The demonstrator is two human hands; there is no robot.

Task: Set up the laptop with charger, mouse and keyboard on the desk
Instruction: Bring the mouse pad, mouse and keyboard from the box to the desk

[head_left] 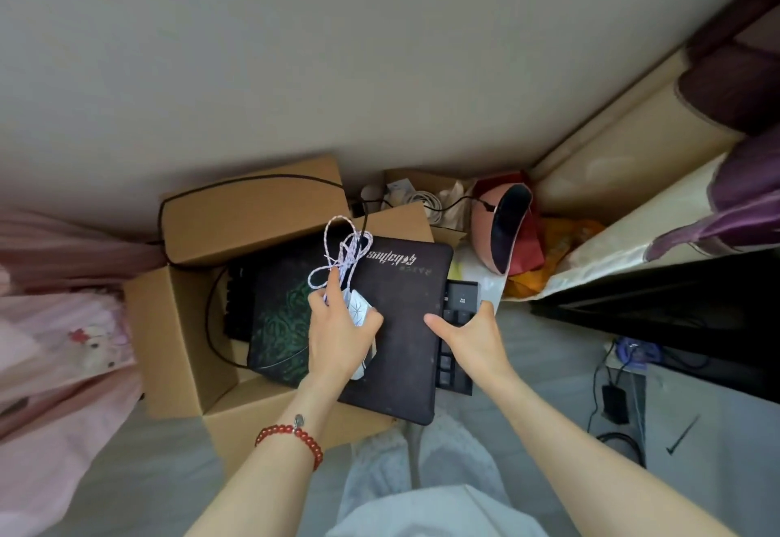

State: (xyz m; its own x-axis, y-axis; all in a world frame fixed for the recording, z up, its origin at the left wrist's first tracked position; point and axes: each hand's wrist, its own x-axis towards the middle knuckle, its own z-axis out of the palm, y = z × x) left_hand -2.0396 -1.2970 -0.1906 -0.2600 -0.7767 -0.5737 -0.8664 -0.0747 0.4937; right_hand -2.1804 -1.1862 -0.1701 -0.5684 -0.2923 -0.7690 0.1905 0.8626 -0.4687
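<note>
A dark mouse pad (396, 325) with green pattern and white lettering lies across an open cardboard box (177, 351) on the floor. Under the pad a black keyboard (458, 325) sticks out on the right. My left hand (337, 334) holds a white mouse (358, 310) with its braided white-and-purple cable (344, 253) looped above the fingers. My right hand (468, 336) grips the right edge of the pad and the keyboard beneath it. A black cable (211, 325) curls inside the box.
A second closed cardboard box (253, 215) stands behind the open one. A small box with white cables (422, 199), a red and pink basketball bag (506, 228) and a bed edge (633, 241) lie to the right. Pink fabric (55, 325) hangs left. A power adapter (614, 403) sits at right.
</note>
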